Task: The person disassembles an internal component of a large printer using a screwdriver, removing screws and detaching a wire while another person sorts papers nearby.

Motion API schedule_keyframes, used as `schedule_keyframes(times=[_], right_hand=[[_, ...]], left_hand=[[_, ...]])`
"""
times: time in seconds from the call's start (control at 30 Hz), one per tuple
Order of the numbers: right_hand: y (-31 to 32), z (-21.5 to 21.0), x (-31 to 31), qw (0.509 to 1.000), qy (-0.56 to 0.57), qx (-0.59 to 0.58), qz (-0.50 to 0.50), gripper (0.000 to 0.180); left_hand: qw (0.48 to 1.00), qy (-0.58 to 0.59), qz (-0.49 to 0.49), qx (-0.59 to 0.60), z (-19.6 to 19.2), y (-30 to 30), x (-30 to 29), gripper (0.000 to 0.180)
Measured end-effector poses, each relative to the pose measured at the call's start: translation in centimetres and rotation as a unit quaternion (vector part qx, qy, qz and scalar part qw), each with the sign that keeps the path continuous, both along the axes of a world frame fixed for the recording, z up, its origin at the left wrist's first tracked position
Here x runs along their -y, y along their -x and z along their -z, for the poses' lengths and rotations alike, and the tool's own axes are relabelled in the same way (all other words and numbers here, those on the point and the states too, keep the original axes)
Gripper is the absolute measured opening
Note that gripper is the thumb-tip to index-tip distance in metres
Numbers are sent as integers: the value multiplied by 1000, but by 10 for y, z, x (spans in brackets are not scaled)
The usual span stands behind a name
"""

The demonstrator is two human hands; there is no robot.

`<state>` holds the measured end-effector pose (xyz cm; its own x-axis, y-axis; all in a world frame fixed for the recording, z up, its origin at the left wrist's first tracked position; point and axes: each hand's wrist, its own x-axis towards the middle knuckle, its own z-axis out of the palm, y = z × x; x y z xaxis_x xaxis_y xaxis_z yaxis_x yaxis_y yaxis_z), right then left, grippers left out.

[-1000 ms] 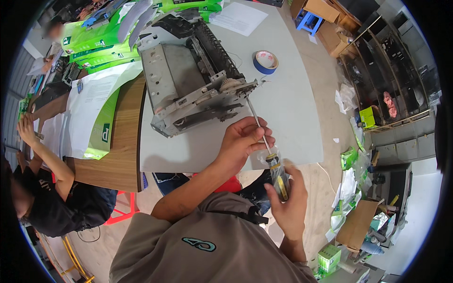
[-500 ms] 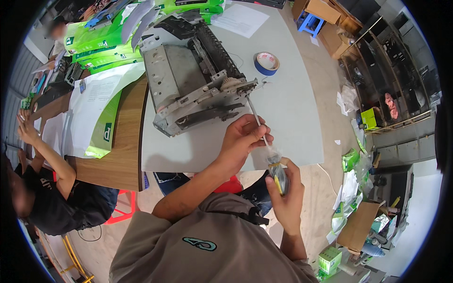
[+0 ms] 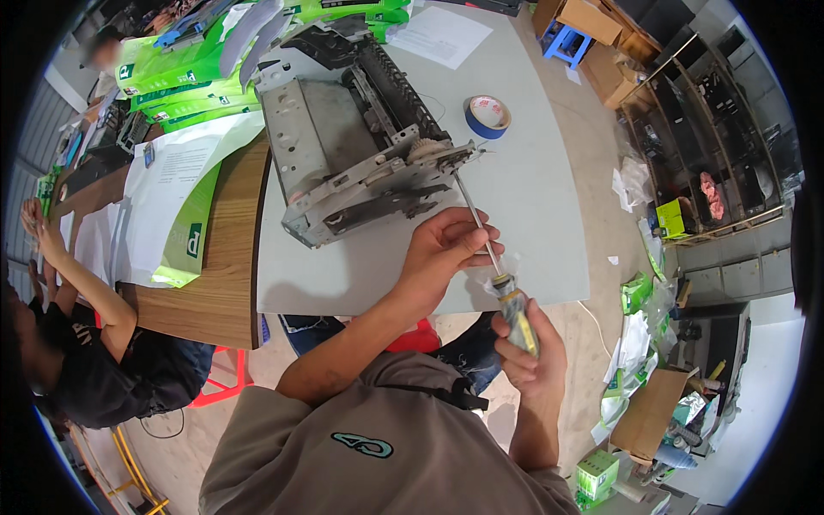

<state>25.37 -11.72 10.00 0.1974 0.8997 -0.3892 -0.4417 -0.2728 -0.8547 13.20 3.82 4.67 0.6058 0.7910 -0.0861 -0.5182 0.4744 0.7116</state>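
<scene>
Head view: both hands are engaged on one screwdriver (image 3: 504, 282), which slants from the near right corner of a metal chassis (image 3: 322, 142) back toward the person. The left hand (image 3: 436, 257) grasps the metal shaft (image 3: 467, 201) between thumb and fingers, below the corner of the chassis and clear of its frame. The right hand (image 3: 541, 354) is wrapped round the handle (image 3: 519, 318), nearer the body and lower to the right than the left hand. The handle is dark with yellow markings; clear plastic shows about its upper end. Neither hand is touching the chassis. The tip of the shaft reaches the underside of the chassis corner; whether it is seated in a fastener cannot be told.

The chassis rests on a grey table (image 3: 536, 223), ahead of the hands and to the left of the screwdriver. A pale gear wheel (image 3: 425, 149) is noted at its right end, just above the tip. A roll of blue tape (image 3: 487, 118) lies to the right of the chassis, apart from it. A white printed sheet (image 3: 442, 36) lies beyond. To the left, green paper packs (image 3: 193, 81) are stacked, and a second person (image 3: 129, 369) in black sits beside a wooden desk (image 3: 225, 245).
</scene>
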Motion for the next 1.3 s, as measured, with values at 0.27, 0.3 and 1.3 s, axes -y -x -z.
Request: schedule_keyframes(times=[0.27,0.3,1.3], right_hand=[[14,14,4,863,-66,500,30,57],[11,17,4,834,-56,548,7,53],[23,-5,-8,908,82,409,-24,52]], left_hand=[[999,-33,-3,-28,-8,8,0,28],[973,-157,-9,-169,-16,15,2,29],[532,-575,-231,-577,-77,69,-54,56]])
